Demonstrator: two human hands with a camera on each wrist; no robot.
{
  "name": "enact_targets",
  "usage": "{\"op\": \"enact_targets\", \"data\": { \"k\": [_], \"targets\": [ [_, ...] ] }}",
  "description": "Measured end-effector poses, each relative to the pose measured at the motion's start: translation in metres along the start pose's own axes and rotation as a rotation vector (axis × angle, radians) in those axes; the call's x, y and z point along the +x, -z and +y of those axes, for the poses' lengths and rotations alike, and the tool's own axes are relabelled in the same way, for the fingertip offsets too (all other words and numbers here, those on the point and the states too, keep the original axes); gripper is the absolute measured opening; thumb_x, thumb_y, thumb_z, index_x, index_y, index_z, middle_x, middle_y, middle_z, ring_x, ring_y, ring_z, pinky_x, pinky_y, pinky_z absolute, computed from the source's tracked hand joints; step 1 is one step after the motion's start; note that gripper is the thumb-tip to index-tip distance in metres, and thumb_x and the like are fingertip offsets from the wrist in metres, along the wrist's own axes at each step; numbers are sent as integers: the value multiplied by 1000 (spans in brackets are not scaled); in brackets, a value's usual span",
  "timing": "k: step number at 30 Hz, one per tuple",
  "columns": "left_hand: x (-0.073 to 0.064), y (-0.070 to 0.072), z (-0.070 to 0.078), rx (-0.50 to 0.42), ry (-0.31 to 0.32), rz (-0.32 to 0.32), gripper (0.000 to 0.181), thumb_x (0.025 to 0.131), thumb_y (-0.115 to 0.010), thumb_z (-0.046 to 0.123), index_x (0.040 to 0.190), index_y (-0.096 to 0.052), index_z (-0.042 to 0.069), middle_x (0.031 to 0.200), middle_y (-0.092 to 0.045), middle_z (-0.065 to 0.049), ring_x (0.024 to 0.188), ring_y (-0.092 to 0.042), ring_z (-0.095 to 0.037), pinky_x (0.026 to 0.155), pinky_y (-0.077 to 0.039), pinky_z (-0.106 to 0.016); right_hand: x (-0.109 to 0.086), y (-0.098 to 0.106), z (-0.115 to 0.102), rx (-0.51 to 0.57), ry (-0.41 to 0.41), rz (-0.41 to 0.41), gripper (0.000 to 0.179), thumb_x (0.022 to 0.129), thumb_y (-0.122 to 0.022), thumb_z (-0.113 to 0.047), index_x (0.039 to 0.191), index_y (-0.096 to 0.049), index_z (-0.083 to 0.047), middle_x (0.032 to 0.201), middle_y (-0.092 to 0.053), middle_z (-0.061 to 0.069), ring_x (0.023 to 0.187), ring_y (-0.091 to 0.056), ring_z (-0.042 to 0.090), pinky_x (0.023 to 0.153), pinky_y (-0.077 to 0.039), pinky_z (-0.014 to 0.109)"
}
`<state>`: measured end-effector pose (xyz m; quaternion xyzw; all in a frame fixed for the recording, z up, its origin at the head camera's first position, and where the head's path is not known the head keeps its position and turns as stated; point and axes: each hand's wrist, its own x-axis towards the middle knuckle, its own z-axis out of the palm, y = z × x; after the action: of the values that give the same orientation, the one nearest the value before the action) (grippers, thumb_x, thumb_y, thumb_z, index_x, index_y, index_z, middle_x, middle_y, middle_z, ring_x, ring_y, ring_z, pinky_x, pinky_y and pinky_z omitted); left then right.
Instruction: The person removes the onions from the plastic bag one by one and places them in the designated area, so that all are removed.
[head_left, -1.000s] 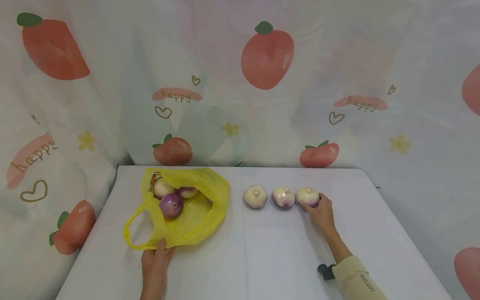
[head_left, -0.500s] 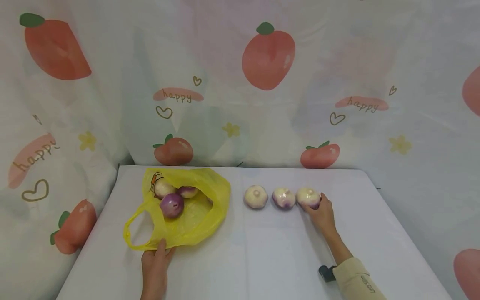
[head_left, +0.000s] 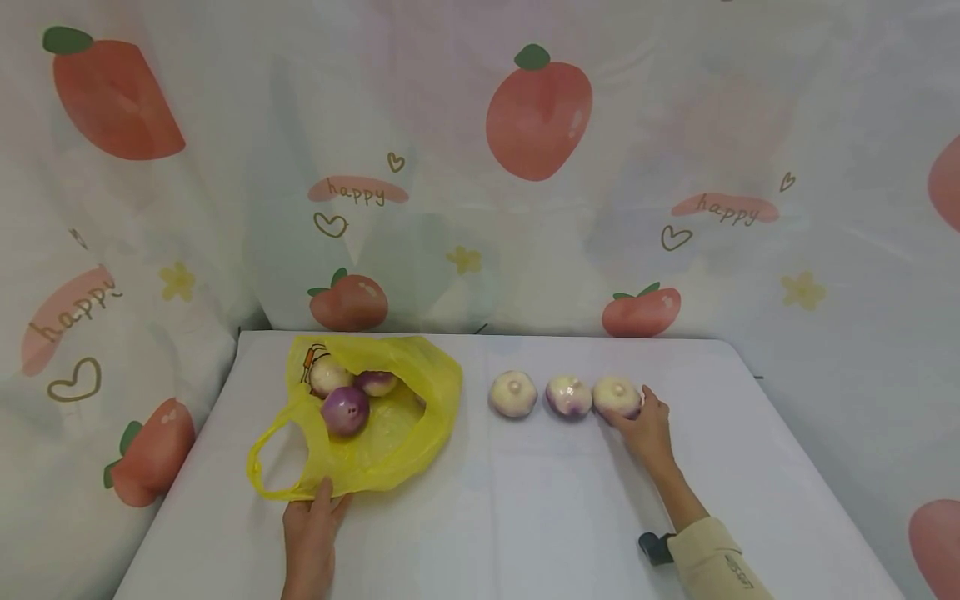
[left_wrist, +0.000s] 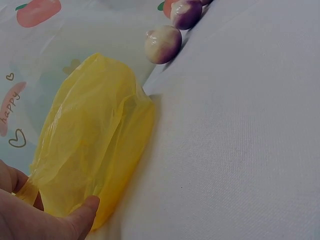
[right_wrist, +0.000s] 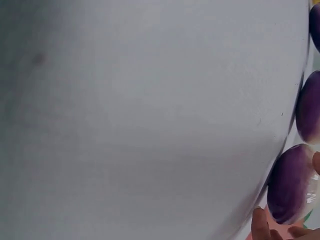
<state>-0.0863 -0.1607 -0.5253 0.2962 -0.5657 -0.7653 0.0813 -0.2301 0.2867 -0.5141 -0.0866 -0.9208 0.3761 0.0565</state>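
A yellow plastic bag [head_left: 438, 400] lies on its side at the left with its mouth spread, several purple-and-white turnips [head_left: 345, 411] inside. My left hand [head_left: 309, 533] pinches the bag's near edge, thumb [left_wrist: 87, 212] on the outer side in the left wrist view. On the right, my right hand [head_left: 648, 433] holds the rightmost turnip [head_left: 617, 397] of a row of three, thumb at its near side and fingers along its right. That turnip [right_wrist: 291, 185] rests purple side down, pale nub upward. The other two, a middle turnip [head_left: 568, 397] and a left turnip [head_left: 513, 394], stand beside it.
All of it is on a white-covered table [head_left: 480, 533]. A patterned curtain [head_left: 480, 167] rises behind the table and at both sides. A dark device [head_left: 656, 548] sits at the right wrist by the beige sleeve [head_left: 712, 554].
The turnip at my right hand has tilted slightly, its pale top now facing up more and less purple showing. My left hand and the bag stay in place.
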Motion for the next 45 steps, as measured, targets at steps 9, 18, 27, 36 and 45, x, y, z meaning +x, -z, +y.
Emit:
{"op": "enact_targets", "data": {
  "k": [9, 18, 27, 36, 45],
  "targets": [
    [-12, -4, 15, 12, 9, -34, 50, 101, -40, 24, 141, -26, -2, 133, -34, -11, 120, -40, -18, 95, -48, -32, 2, 2, -12, 2, 10, 53, 88, 83, -72, -31, 141, -22, 12, 136, -22, 39, 124, -23, 54, 105, -27, 61],
    [16, 3, -17, 2, -5, 21, 51, 98, -48, 33, 137, -34, 5, 132, -39, -8, 120, -43, -19, 87, -53, -28, -3, 3, -37, 51, 100, 105, 84, 82, -74, -27, 142, -26, 7, 135, -24, 36, 123, -22, 52, 101, -30, 62],
    [13, 5, -15, -37, -37, -17, 50, 97, -51, 30, 136, -36, 3, 130, -40, -9, 116, -45, -16, 88, -53, -32, -10, 2, -58, 75, 178, 103, 82, 82, -74, -26, 142, -27, 4, 135, -28, 31, 125, -26, 45, 104, -30, 58],
    [8, 1, -6, 13, 11, 6, 50, 100, -43, 27, 141, -29, 2, 135, -35, -11, 123, -40, -22, 90, -52, -30, -14, -3, -74, 163, 222, 65, 81, 83, -73, -29, 143, -28, 3, 137, -29, 27, 126, -29, 39, 104, -32, 54],
    [32, 8, -32, -7, 10, 30, 49, 98, -48, 30, 139, -33, 7, 134, -37, -8, 122, -42, -22, 84, -54, -25, -20, -16, -87, 282, 213, 24, 79, 82, -74, -20, 143, -29, 1, 137, -31, 24, 124, -32, 37, 107, -33, 48]
  ]
}}
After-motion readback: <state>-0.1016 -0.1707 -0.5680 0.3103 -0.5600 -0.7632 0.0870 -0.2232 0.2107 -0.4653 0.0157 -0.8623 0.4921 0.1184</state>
